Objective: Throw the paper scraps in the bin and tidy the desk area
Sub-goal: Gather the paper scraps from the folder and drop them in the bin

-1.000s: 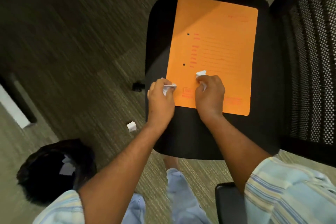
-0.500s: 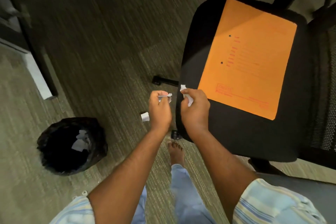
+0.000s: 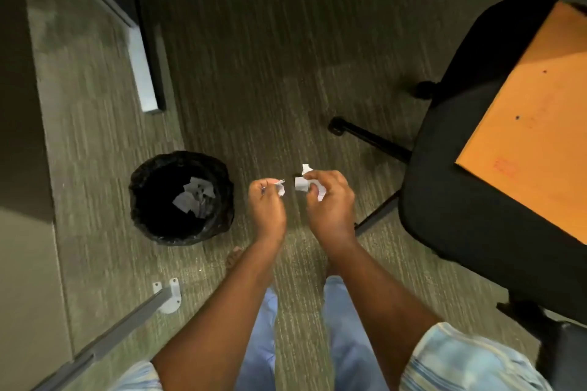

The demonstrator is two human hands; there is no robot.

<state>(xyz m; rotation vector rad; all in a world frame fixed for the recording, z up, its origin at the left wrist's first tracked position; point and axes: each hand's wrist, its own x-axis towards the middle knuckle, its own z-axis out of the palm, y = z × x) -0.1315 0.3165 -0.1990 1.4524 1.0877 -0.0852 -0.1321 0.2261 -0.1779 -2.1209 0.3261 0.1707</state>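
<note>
Person seen from above, head view. Both forearms bare from the elbow down. Short sleeves: left sleeve (image 3: 139,378) at 7 o'clock of frame, right sleeve (image 3: 467,362) at 5 o'clock. Fabric pale blue with cream and darker blue stripes, loosely woven look, hems cut off by the lower frame edge. Trousers (image 3: 346,336) light blue, plain, two legs visible at 6 o'clock. One bare foot (image 3: 233,259) partly visible past the left leg; toes blurred. No rings, watch or bands visible on left hand (image 3: 266,203) or right hand (image 3: 330,200).
</note>
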